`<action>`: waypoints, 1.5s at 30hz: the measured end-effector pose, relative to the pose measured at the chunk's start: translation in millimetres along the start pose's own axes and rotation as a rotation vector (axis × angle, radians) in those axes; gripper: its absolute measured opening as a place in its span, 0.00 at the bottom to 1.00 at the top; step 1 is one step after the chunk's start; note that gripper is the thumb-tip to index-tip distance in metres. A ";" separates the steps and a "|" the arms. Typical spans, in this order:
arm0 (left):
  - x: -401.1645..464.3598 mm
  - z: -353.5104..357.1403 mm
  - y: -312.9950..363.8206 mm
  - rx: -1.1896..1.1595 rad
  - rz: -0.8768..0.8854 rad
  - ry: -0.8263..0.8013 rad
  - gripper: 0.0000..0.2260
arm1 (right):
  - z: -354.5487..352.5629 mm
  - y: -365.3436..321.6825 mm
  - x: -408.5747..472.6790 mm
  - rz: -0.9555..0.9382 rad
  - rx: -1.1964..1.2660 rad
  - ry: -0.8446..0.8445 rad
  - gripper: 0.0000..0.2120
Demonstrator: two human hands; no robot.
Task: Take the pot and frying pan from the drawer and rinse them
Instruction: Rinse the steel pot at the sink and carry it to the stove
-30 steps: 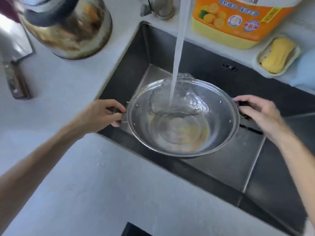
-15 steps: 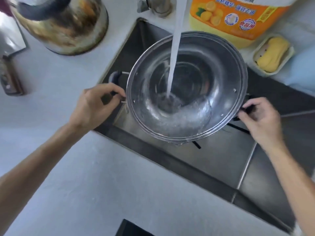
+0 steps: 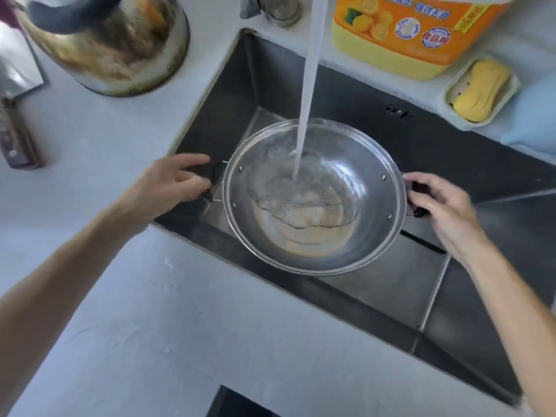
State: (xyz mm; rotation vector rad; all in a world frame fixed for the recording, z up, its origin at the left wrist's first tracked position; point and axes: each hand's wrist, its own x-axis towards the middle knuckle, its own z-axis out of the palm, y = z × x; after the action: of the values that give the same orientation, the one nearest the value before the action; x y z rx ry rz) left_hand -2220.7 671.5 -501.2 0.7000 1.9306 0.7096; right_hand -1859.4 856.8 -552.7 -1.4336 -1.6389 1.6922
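Note:
A shiny steel pot (image 3: 370, 236) with two dark side handles hangs level over the dark sink (image 3: 391, 284). My left hand (image 3: 171, 188) grips its left handle and my right hand (image 3: 436, 203) grips its right handle. A stream of water (image 3: 308, 94) from the tap (image 3: 279, 9) falls into the pot's middle, where water pools and froths. No frying pan is in view.
A large scorched steel kettle (image 3: 117, 52) stands on the white counter (image 3: 150, 326) at the back left. Behind the sink are an orange detergent jug (image 3: 406, 34) and yellow soap in a dish (image 3: 481, 91). A cleaver (image 3: 18, 127) lies at the far left.
Half a second ago the pot was raised and tipped with its mouth toward me. It is now lowered and level under the stream, with water gathered in it.

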 end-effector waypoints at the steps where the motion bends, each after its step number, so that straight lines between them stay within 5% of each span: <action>1: 3.9 8.0 -4.7 -0.062 -0.052 -0.062 0.25 | -4.2 -9.9 0.5 -0.036 -0.012 -0.015 0.12; 5: 22.7 27.3 -11.4 -0.313 -0.143 -0.064 0.30 | -14.8 -37.3 2.9 -0.137 -0.090 -0.042 0.19; 10: 36.9 22.7 -20.0 -0.187 -0.061 -0.092 0.14 | -24.5 -47.5 4.4 -0.220 -0.128 -0.094 0.34; 17: 42.2 17.0 -20.2 0.178 0.281 0.208 0.07 | -22.4 -31.1 -9.2 -0.237 -0.305 0.049 0.12; 22: 42.5 19.3 -11.1 -0.096 0.339 0.104 0.07 | -22.2 -16.5 -18.9 -0.482 -0.313 0.136 0.03; 25: 44.4 23.8 -3.2 -0.164 0.314 0.030 0.08 | -37.7 0.7 -9.4 -0.627 -0.315 0.160 0.05; 32: 48.3 24.1 1.6 -0.494 0.187 -0.182 0.11 | -55.1 0.7 4.9 -0.572 -0.388 0.249 0.05; 36: 45.5 24.9 10.9 -0.430 0.184 -0.073 0.10 | -37.7 -0.2 -8.8 -0.636 -0.359 0.202 0.12; 41: 38.2 25.9 11.2 -0.324 0.246 0.038 0.08 | -19.4 21.3 -11.7 -0.416 -0.294 0.251 0.17; 43: 32.0 23.2 14.1 -0.264 0.305 0.085 0.08 | -1.5 19.7 -12.3 -0.225 -0.220 0.195 0.33; 45: 23.6 19.0 19.0 -0.218 0.359 0.137 0.07 | 7.6 29.0 -4.3 -0.054 -0.107 0.103 0.40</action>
State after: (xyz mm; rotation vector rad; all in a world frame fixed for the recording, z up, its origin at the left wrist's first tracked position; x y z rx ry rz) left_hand -2209.7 704.7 -508.4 0.8888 1.8307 1.1984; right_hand -1853.4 842.2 -578.6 -1.4859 -1.7188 1.4957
